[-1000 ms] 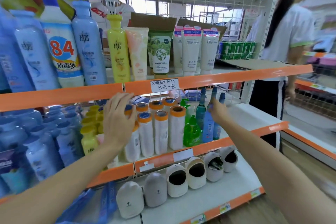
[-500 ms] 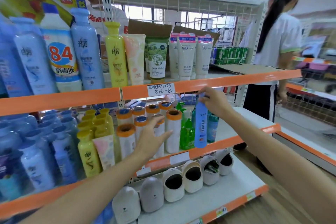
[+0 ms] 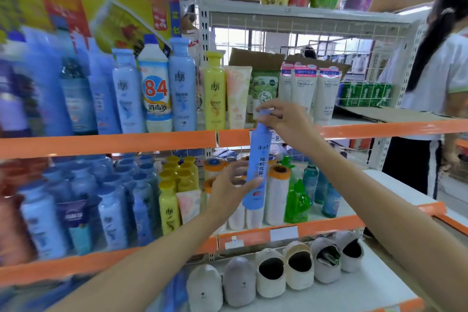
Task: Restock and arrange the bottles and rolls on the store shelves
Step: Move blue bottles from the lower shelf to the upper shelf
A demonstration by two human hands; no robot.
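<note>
A tall slim blue bottle (image 3: 256, 172) hangs upright in front of the orange shelf edge (image 3: 126, 143). My right hand (image 3: 283, 121) grips it by the cap and neck. My left hand (image 3: 228, 190) reaches up beside the bottle's lower half, fingers spread and touching its side. Behind them on the middle shelf stand white rolls with orange caps (image 3: 278, 192), green bottles (image 3: 296, 202) and teal bottles (image 3: 310, 180).
Blue and yellow bottles (image 3: 172, 200) fill the middle shelf's left. The upper shelf carries blue bottles, a yellow bottle (image 3: 214, 91) and tubes (image 3: 304, 91). Grey and cream slippers (image 3: 271, 273) line the bottom shelf. A person in white (image 3: 435, 78) stands at the right.
My right hand has lifted the blue bottle out of the middle shelf and up past the orange edge. My left hand left the rolls and rose to the bottle's side.
</note>
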